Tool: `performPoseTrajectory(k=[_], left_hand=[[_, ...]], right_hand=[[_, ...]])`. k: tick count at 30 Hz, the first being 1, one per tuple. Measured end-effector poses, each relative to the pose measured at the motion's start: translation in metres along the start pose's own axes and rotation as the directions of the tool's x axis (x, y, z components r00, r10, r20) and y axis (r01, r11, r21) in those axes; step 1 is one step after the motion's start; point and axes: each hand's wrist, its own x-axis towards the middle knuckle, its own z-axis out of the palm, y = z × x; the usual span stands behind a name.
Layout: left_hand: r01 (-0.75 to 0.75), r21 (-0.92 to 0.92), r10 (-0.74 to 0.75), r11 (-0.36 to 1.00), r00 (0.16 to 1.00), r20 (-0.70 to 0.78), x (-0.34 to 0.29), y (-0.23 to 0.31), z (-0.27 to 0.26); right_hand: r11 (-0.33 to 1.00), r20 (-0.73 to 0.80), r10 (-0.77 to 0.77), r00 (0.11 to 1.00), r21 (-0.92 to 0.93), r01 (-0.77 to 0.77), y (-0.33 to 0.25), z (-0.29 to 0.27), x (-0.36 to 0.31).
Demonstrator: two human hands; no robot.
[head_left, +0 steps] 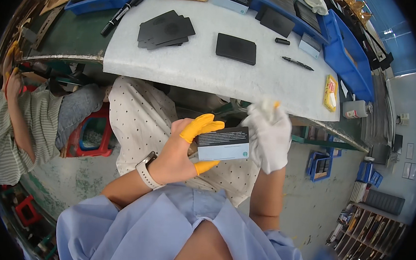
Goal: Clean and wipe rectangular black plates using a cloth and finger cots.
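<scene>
My left hand, with yellow finger cots on the thumb and fingers, grips a small flat box, black on its upper part and light blue below. The box is held over my lap, in front of the table edge. To its right, my right hand wears a white glove. Its fingers are bent together and slightly blurred. A whitish bit and a small orange-yellow spot show at the fingertips; what they are is unclear. On the white-covered table beyond lie a neat stack of black cards and a fanned pile of black cards.
A black pen, its cap, a yellow packet and a marker lie on the table. Blue bins line the far right. A plastic bottle stands at the right corner. A co-worker sits at left.
</scene>
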Motion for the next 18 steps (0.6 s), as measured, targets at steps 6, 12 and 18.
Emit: performPoseTrajectory(k=[6, 12, 18], left_hand=[[0.005, 0.013, -0.005, 1.000, 1.000, 0.008, -0.003, -0.002, -0.002], [-0.029, 0.149, 0.024, 0.988, 0.999, 0.037, -0.003, 0.000, -0.002], [-0.025, 0.084, 0.027, 0.996, 0.999, -0.023, -0.002, 0.000, -0.003]], right_hand=[[0.999, 0.009, -0.047, 0.999, -0.004, 0.047, 0.000, 0.005, -0.010], [0.988, 0.150, -0.014, 0.989, -0.151, 0.037, 0.012, 0.007, -0.005], [0.978, -0.102, -0.031, 0.994, 0.200, 0.051, 0.003, -0.004, 0.004]])
